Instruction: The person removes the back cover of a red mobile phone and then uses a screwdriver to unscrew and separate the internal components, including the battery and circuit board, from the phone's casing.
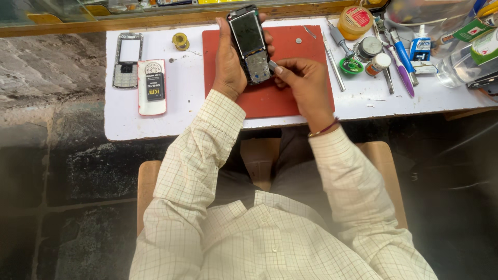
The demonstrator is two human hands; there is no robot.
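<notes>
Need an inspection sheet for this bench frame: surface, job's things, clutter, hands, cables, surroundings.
Surface: white table with a red mat in the middle.
Job's things: opened phone held upright over the mat; small grey tool at its lower right edge.
Clutter: phone front cover and white back cover at left; solder spool; tweezers, yellow-lidded jar, round tin, pens, glue tube at right.
Hands: left hand grips the phone; right hand pinches the tool in its fingers.
Cables: nothing seen.
Surroundings: dark stone floor; wooden stool under the person.
</notes>
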